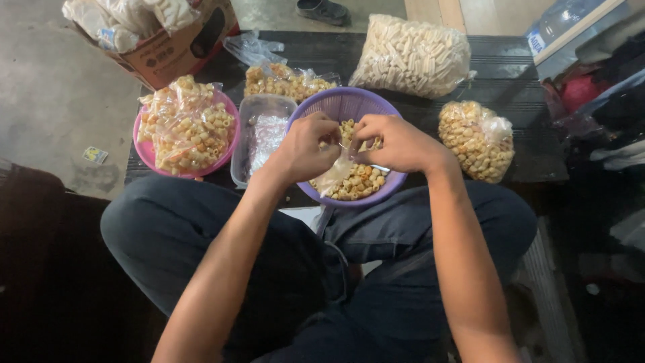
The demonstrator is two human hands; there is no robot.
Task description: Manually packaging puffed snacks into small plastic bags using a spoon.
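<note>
Purple basket [322, 104], both hands busy over it.
Left hand [304, 149] and right hand [396, 142] pinch a small clear bag [337, 173] between closed fingers, above the ring-shaped snacks [359, 183]; a pink bowl [149, 153] of filled packets sits alongside.

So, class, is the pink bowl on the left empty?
No, the pink bowl is piled with small clear packets of yellow ring snacks, heaped above its rim.

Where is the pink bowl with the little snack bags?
In the head view, the pink bowl sits on the left side of the dark mat, beside the clear plastic tub, just below the cardboard box.
</note>
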